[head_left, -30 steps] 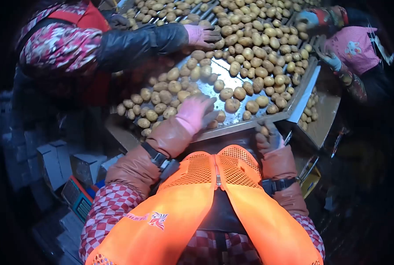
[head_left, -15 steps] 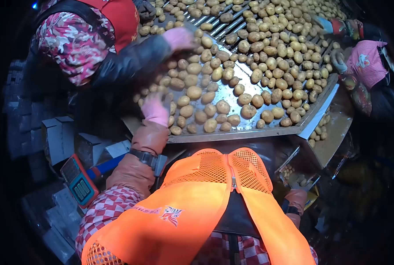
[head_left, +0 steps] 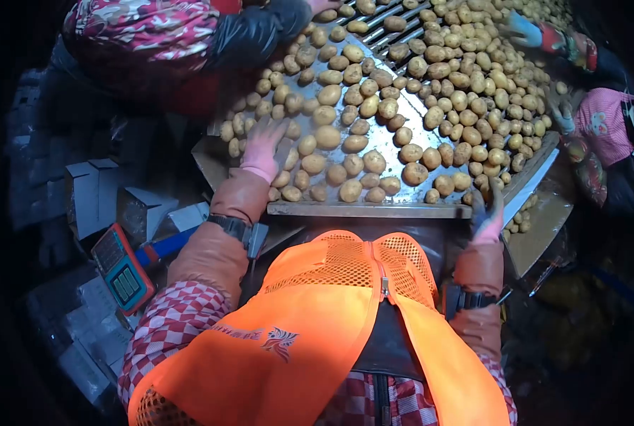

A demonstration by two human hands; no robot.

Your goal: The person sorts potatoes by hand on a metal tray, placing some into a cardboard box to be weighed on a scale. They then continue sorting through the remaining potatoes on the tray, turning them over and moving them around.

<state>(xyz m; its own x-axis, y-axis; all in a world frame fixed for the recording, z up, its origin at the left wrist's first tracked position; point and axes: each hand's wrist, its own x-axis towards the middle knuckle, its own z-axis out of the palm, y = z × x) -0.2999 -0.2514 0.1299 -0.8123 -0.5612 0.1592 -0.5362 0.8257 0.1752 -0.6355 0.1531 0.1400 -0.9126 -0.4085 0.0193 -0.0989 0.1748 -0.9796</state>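
Observation:
My left hand (head_left: 264, 148), in a pink glove, lies on the left part of the metal sorting table (head_left: 374, 210) with its fingers spread against potatoes (head_left: 327, 135). My right hand (head_left: 487, 213), in a pink and grey glove, is at the front right edge of the table, beside the potatoes there. Its fingers are apart and nothing shows between them. Potatoes lie loosely over the metal surface and are heaped more densely toward the right and back.
A co-worker's dark sleeve (head_left: 256, 35) reaches over the table from the upper left. Another person's gloved hand (head_left: 523, 30) touches potatoes at the upper right. Left below stand open cartons (head_left: 93, 199) and a red-framed scale (head_left: 123, 270). A carton (head_left: 540, 231) with potatoes adjoins the right corner.
My right hand has risen from below the table to its front right edge. My left hand has moved slightly up and right in view. The left co-worker's hand has shifted toward the back.

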